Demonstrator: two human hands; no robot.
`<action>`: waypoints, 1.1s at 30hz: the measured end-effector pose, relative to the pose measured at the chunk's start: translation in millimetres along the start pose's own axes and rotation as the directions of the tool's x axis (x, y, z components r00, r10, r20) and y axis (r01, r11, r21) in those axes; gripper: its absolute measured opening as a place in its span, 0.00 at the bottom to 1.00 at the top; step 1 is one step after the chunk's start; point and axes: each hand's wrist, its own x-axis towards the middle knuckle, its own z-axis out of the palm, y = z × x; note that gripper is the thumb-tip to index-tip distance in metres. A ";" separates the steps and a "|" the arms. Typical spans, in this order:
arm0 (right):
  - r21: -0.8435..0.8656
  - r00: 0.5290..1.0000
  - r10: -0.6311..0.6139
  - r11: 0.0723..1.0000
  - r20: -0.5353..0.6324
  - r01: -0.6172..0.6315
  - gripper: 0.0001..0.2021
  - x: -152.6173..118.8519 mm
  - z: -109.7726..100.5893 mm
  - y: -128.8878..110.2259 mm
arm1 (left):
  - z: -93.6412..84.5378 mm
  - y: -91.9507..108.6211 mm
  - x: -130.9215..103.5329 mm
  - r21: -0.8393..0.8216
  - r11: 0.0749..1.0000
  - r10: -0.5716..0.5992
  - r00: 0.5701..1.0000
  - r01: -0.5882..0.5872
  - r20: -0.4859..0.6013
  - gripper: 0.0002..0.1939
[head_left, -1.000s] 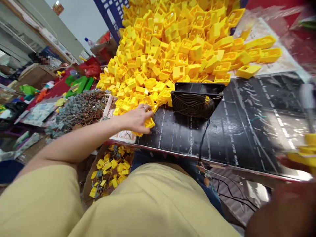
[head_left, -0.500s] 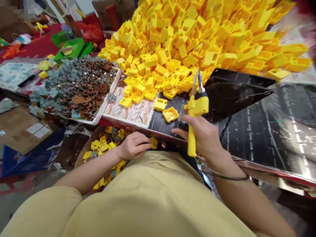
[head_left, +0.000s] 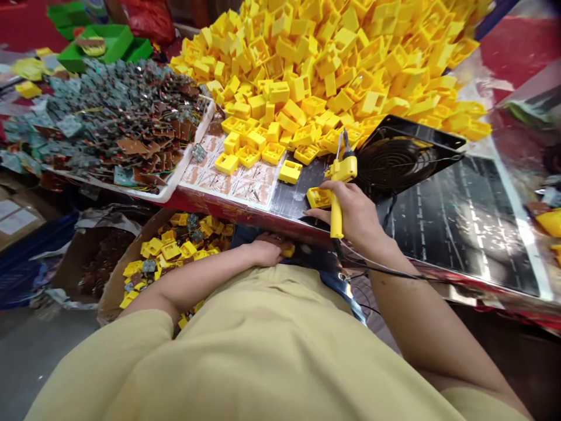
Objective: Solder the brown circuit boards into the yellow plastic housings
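My right hand (head_left: 362, 216) is wrapped round a yellow soldering gun (head_left: 336, 219), whose metal tip and thin feed tube point up and away from me. Just behind the gun, an open yellow plastic housing (head_left: 316, 197) lies near the table's front edge, partly covered by my fingers. Low at my lap, my left hand (head_left: 265, 252) is closed on another small yellow housing (head_left: 288, 251); only its end shows past the fingertips. A single yellow housing (head_left: 290, 172) sits on the dark mat farther in.
A big heap of yellow housings (head_left: 324, 76) covers the table's back. A black fan (head_left: 394, 161) leans beyond my right hand. On the left, a white tray (head_left: 175, 190) is piled with wired circuit boards (head_left: 131, 123). Below, a cardboard box (head_left: 116, 280) holds yellow pieces.
The view has shifted right. My right hand and the soldering gun have come closer to the open housing, now partly overlapping it. My left hand stays low with its yellow piece.
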 end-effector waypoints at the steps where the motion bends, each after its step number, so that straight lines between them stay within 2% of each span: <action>1: 0.017 1.000 -0.005 1.000 0.016 0.005 0.22 1.6 -3.0 2.0 | 1.6 2.5 2.2 0.007 1.000 0.006 1.000 -0.006 -0.010 0.25; 5: 0.105 0.993 -0.063 0.993 0.097 0.053 0.24 9.7 -8.2 10.2 | -3.2 11.4 -7.0 -0.014 0.999 0.036 0.992 -0.038 -0.117 0.17; 7: 0.119 0.993 -0.060 0.992 0.102 0.048 0.23 9.3 -7.2 12.6 | -15.9 14.5 -24.9 -0.061 0.996 0.050 0.981 -0.063 -0.187 0.16; 9: 0.100 0.998 -0.030 0.995 0.057 0.024 0.22 5.2 -5.5 13.3 | -36.2 16.1 -47.9 -0.120 0.989 0.054 0.964 -0.088 -0.260 0.21; 11: 0.074 1.000 -0.004 0.997 -0.007 0.004 0.22 -0.3 -4.0 12.8 | -62.1 14.8 -68.0 -0.159 0.981 0.039 0.925 -0.107 -0.379 0.27; 12: 0.065 0.999 0.001 0.998 -0.034 0.001 0.22 -2.9 -3.4 12.5 | -75.6 12.4 -74.3 -0.158 0.982 0.020 0.886 -0.105 -0.464 0.28; 13: 0.060 0.999 -0.001 0.998 -0.054 0.004 0.22 -5.1 -2.8 12.1 | -88.7 8.6 -77.2 -0.129 0.988 0.000 0.828 -0.087 -0.561 0.29; 14: 0.057 0.998 -0.008 0.998 -0.067 0.012 0.22 -6.7 -1.9 11.9 | -100.6 3.5 -76.8 -0.090 0.995 -0.024 0.788 -0.040 -0.615 0.29; 15: 0.056 0.997 -0.019 0.998 -0.076 0.023 0.21 -8.0 -0.8 11.8 | -110.8 -2.6 -73.4 -0.055 0.998 -0.050 0.774 0.020 -0.632 0.28; 16: 0.055 0.996 -0.032 0.998 -0.081 0.037 0.20 -9.0 0.6 11.8 | -119.0 -9.1 -68.2 -0.026 0.997 -0.076 0.791 0.075 -0.608 0.28; 18: 0.059 0.994 -0.061 0.996 -0.090 0.066 0.19 -10.6 4.0 12.1 | -129.6 -21.2 -56.4 0.017 0.992 -0.104 0.869 0.128 -0.484 0.29; 19: 0.064 0.993 -0.073 0.995 -0.097 0.079 0.20 -11.6 5.6 12.3 | -132.4 -25.6 -52.0 0.034 0.991 -0.101 0.898 0.128 -0.427 0.32; 21: 0.073 0.989 -0.088 0.993 -0.116 0.097 0.21 -13.9 8.0 12.5 | -134.3 -30.4 -48.6 0.061 0.990 -0.095 0.909 0.130 -0.406 0.38; 23: 0.078 0.988 -0.090 0.992 -0.129 0.100 0.22 -16.4 8.8 12.0 | -132.9 -31.5 -50.8 0.072 0.984 -0.112 0.879 0.163 -0.464 0.41; 26: 0.094 0.988 -0.082 0.991 -0.129 0.095 0.20 -18.9 8.0 9.6 | -128.1 -31.9 -54.4 0.083 0.983 -0.102 0.871 0.162 -0.481 0.32; 28: 0.116 0.988 -0.083 0.988 -0.129 0.098 0.18 -19.2 7.1 7.4 | -124.7 -30.9 -51.8 0.124 0.969 -0.125 0.855 0.214 -0.504 0.28; 31: 0.147 0.986 -0.087 0.983 -0.141 0.107 0.19 -18.9 6.0 4.2 | -122.0 -20.1 -41.5 0.190 0.890 -0.235 0.773 0.415 -0.589 0.33; 32: 0.154 0.986 -0.087 0.982 -0.142 0.108 0.20 -18.9 5.6 3.6 | -122.1 -13.8 -38.1 0.202 0.869 -0.264 0.769 0.451 -0.582 0.36; 33: 0.159 0.986 -0.088 0.981 -0.141 0.110 0.21 -19.1 5.0 3.5 | -122.8 -7.1 -35.7 0.206 0.870 -0.276 0.789 0.447 -0.549 0.39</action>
